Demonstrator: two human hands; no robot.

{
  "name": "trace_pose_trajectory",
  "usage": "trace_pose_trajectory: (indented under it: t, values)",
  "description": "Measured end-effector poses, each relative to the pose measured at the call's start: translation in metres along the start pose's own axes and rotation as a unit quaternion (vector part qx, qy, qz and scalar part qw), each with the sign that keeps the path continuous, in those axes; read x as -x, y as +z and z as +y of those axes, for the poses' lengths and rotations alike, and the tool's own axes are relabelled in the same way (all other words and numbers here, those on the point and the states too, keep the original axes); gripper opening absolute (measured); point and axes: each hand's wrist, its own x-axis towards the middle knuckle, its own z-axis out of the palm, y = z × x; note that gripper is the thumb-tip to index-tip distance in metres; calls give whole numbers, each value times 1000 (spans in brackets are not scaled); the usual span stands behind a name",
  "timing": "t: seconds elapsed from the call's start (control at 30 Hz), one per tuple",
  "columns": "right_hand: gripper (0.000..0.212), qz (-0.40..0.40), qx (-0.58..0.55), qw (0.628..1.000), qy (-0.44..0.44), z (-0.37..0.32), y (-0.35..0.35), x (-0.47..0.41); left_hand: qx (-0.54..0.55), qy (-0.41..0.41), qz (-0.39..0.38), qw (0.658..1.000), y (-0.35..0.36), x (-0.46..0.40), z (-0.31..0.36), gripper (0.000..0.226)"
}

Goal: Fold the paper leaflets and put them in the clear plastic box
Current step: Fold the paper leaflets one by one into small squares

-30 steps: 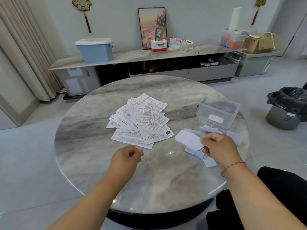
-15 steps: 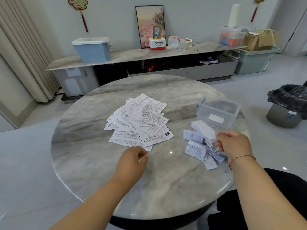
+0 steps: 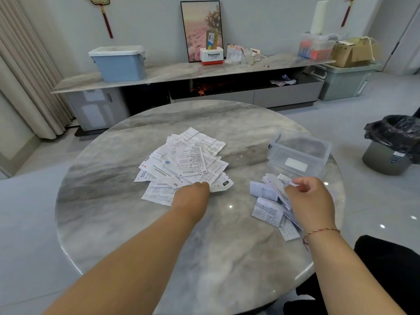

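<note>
A loose pile of unfolded printed leaflets (image 3: 188, 160) lies in the middle of the round marble table (image 3: 127, 201). My left hand (image 3: 193, 194) reaches its near edge, fingers curled down onto the corner of one leaflet (image 3: 221, 186). To the right lies a smaller heap of folded leaflets (image 3: 267, 210). My right hand (image 3: 311, 201) hovers over that heap and pinches a folded leaflet (image 3: 276, 185) that stands tilted against its fingers. The clear plastic box (image 3: 297, 155) stands just behind the heap, open on top; it looks empty apart from a white label on its front.
The table's edge runs close behind and to the right of the box. A bin lined with a black bag (image 3: 393, 144) stands on the floor at right. A low cabinet (image 3: 181, 73) with a blue tub (image 3: 119, 62) lines the wall.
My right hand carried the folded leaflet from the table's middle rightward to the heap near the box. My left hand moved forward from bare table to the near edge of the unfolded pile.
</note>
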Motion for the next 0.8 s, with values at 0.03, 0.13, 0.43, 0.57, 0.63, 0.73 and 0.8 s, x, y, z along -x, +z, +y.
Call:
trace_pose_trajectory:
  t: [0.03, 0.13, 0.43, 0.57, 0.63, 0.73, 0.8]
  values:
    - [19, -3, 1, 1000, -6, 0, 1, 0, 13, 0, 10, 1000, -3, -2, -3, 13]
    - [14, -20, 4, 1000, -21, -1, 5, 2, 66, -20, 35, 997, -16, 4, -15, 14]
    - [47, -215, 107, 951, -194, 15, 36, 38, 36, 81, 51, 995, -18, 84, -38, 8]
    - [53, -343, 163, 863, -332, 34, 57, 60, 64, 174, 78, 980, -10, 130, -41, 9]
    - [36, -372, 173, 843, -348, 41, 66, 66, 132, 137, 22, 981, -8, 144, -41, 35]
    - [35, -365, 177, 833, -376, 48, 72, 68, 202, 94, 9, 975, 2, 140, -39, 54]
    - [36, -352, 184, 833, -385, 51, 73, 68, 139, 76, -22, 987, 15, 130, -35, 55]
